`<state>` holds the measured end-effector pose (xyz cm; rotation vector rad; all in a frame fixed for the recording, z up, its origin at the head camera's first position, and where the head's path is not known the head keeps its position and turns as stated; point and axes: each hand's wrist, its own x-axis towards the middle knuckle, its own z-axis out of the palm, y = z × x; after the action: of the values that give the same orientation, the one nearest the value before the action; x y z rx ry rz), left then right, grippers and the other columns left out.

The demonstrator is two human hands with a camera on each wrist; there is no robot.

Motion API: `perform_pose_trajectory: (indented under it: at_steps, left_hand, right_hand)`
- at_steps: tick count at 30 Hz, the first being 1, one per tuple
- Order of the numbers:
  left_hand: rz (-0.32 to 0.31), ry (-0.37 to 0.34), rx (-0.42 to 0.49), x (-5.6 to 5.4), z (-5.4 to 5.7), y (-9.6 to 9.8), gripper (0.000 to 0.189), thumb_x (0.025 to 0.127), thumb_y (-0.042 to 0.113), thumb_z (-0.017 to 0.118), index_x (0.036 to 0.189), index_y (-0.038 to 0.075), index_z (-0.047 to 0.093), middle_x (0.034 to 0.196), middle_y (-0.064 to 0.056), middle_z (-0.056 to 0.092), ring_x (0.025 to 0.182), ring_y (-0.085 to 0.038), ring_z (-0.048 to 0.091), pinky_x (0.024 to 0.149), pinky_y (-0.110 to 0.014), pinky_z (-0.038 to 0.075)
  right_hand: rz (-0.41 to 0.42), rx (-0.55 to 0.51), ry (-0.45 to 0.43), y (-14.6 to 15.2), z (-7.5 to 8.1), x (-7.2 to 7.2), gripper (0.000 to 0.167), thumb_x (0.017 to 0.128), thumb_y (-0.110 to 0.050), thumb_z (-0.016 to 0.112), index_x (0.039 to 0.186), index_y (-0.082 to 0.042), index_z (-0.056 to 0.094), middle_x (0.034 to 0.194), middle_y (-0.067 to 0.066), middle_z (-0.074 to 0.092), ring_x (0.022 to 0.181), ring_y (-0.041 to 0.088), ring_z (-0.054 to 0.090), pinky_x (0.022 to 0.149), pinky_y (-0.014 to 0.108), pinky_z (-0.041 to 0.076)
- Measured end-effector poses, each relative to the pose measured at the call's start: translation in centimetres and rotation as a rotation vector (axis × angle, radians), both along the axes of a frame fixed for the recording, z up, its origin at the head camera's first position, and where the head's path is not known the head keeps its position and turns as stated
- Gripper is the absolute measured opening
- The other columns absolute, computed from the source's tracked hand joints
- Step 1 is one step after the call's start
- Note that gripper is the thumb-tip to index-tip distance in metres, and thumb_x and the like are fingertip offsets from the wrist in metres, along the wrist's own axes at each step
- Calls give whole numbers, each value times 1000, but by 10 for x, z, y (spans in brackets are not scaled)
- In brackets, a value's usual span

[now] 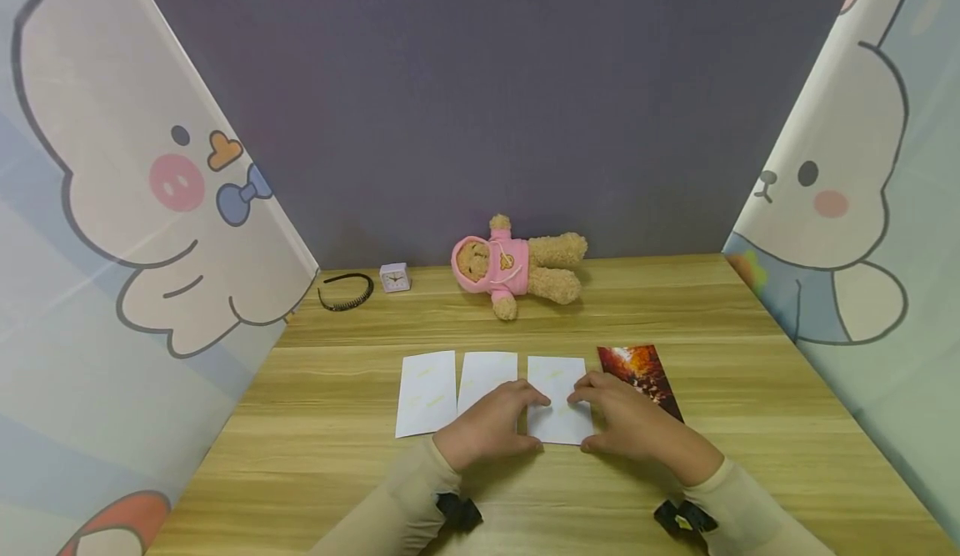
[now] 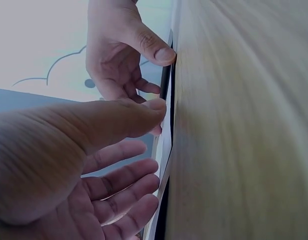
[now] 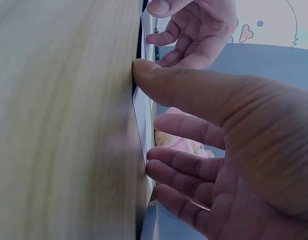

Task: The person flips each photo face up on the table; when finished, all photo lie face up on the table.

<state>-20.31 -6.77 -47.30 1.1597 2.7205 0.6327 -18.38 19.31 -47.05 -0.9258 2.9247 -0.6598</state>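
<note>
Three white sheets with pale yellow marks lie in a row on the wooden table: a left one point(image 1: 426, 396), a middle one point(image 1: 486, 374) and a right one point(image 1: 557, 385). My left hand point(image 1: 491, 424) rests at the right sheet's left edge and partly covers the middle sheet. At its right edge is my right hand point(image 1: 633, 418), which also overlaps a picture card point(image 1: 645, 366) in red, orange and dark tones. Both wrist views show the left thumb point(image 2: 123, 117) and the right thumb point(image 3: 179, 90) apart from their loosely bent fingers, near the sheets.
Along the back of the wooden table point(image 1: 750, 373) lie a black headband point(image 1: 367, 292), a small pale clock point(image 1: 395, 278) and a teddy bear point(image 1: 517, 266) in a pink hoodie. A dark panel point(image 1: 480, 106) stands behind, with cartoon-printed walls at both sides.
</note>
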Motion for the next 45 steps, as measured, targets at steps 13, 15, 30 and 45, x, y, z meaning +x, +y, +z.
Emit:
perform_pose_trajectory:
  at_steps: [13, 15, 30, 45]
  left_hand:
    - [2, 5, -11, -1, -2, 0, 49, 83, 26, 91, 126, 12, 72, 125, 5, 66, 120, -10, 59, 104, -24, 46]
    - [1, 10, -10, -1, -2, 1, 48, 83, 26, 92, 124, 12, 73, 124, 6, 66, 120, -10, 59, 104, -24, 46]
    - [-5, 22, -12, 0, 1, 3, 36, 82, 23, 93, 114, 16, 79, 122, 8, 66, 120, -10, 59, 105, -23, 44]
    - [19, 31, 63, 1, -1, 2, 12, 96, 22, 76, 105, 17, 81, 116, 10, 72, 114, -6, 63, 102, -24, 47]
  right_hand:
    - [21, 21, 22, 1, -2, 1, 48, 76, -33, 95, 116, -15, 75, 129, 5, 63, 118, 29, 61, 96, 52, 53]
    - [23, 20, 22, 1, -2, 1, 45, 77, -33, 95, 114, -16, 75, 130, 7, 63, 119, 30, 61, 96, 53, 52]
    - [17, 12, 8, 2, -1, 2, 34, 81, -34, 90, 109, -21, 76, 131, 6, 63, 120, 31, 61, 97, 54, 52]
    - [20, -21, 11, 3, -2, 4, 37, 80, -39, 90, 109, -21, 77, 129, 5, 63, 118, 30, 62, 96, 55, 52]
